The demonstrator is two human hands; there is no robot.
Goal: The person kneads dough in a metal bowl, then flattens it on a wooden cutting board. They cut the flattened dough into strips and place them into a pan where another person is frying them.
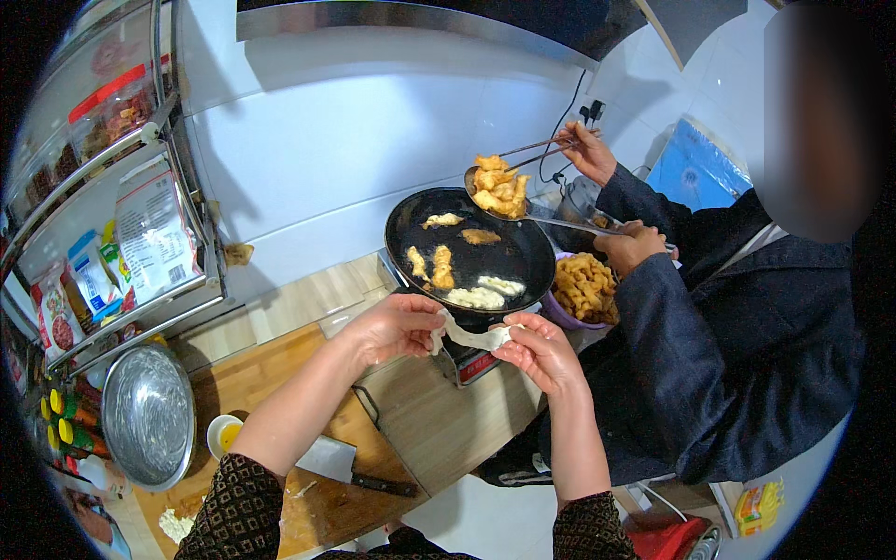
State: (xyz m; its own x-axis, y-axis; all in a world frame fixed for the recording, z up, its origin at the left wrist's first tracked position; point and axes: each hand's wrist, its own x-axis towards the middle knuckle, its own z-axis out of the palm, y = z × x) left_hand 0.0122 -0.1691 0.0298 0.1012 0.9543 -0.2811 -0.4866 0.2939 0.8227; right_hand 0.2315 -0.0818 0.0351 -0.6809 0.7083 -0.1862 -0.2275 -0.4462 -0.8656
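Observation:
A sagging strip of pale dough [472,337] stretches between my left hand [402,327] and my right hand [537,346], with one end pinched in each. Both hands are just in front of a black frying pan [539,269] on a portable stove [470,367]. Several dough pieces lie in the dark oil; some, like the strip at the pan's near side [476,299], are pale, others golden. Over the pan's far right edge, another person holds a ladle heaped with fried dough [500,187] and a pair of chopsticks [535,147].
Beside the pan stands a purple bowl [549,311] piled with fried dough. At left, a wooden cutting board [364,448] bears a cleaver [329,458], a small bowl of yellow liquid [227,435] and white dough or flour [175,525]. A metal basin [149,416] stands near a wire rack [133,336]. The other person [700,350] is close on my right.

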